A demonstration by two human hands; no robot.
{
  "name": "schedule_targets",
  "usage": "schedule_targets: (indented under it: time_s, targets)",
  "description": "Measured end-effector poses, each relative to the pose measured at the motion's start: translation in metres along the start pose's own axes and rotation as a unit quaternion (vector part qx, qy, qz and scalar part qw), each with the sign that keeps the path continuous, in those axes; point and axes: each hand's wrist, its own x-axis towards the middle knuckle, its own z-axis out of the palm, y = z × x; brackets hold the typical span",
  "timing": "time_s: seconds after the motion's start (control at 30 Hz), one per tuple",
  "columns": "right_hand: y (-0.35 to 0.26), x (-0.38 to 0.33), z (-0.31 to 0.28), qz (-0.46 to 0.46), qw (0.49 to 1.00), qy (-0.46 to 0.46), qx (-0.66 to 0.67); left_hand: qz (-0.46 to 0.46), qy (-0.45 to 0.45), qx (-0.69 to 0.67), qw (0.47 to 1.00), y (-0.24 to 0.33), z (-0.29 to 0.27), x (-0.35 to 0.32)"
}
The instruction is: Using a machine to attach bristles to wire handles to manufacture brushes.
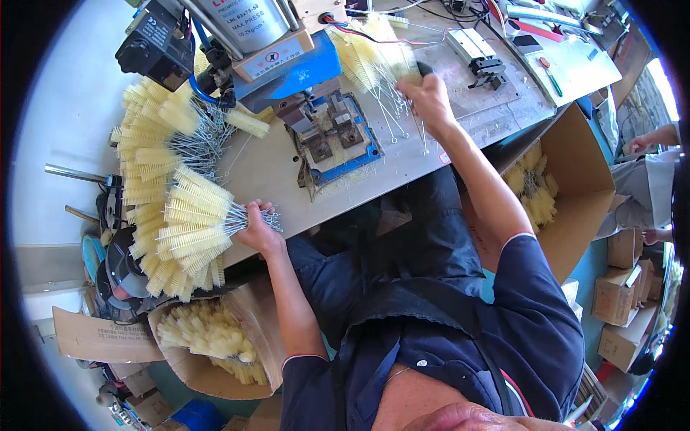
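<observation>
My left hand is closed round the wire stems of a bundle of yellow-bristled brushes, at the bench's near left edge. Ring ends of the stems stick out past my fingers. Up on the bench, my right hand has its fingers bent in on a wire brush, slightly blurred by motion. Something black shows at its fingertips; its kind is unclear. More brushes lie beside that hand, their ringed stems pointing toward me. Between my hands stands a press fixture with metal blocks on a blue base.
A large pile of brushes covers the bench's left side. The press cylinder rises over the fixture. Cardboard boxes with brushes stand below, left and right. A metal clamp block sits far right. Another person's hand shows at right.
</observation>
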Motion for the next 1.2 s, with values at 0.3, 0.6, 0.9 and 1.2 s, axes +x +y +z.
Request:
schedule_targets:
  time_s: [0.3, 0.6, 0.9, 1.2]
  targets:
    - [-0.008, 0.065, 0.027, -0.058, 0.944, 0.086, -0.314, -0.003, 0.006, -0.007, 1.0, 0.003, 0.011, -0.001]
    - [-0.012, -0.03, 0.058, -0.267, 0.943, 0.152, -0.127, -0.007, -0.013, -0.043, 0.999, 0.009, -0.009, -0.006]
    - [-0.055, -0.148, 0.139, -0.04, 0.955, -0.274, 0.106, -0.061, -0.172, -0.12, 0.976, 0.053, -0.004, -0.083]
    - [-0.042, -0.161, 0.181, 0.059, 0.95, -0.279, 0.125, -0.126, -0.337, -0.127, 0.924, 0.059, -0.01, -0.123]
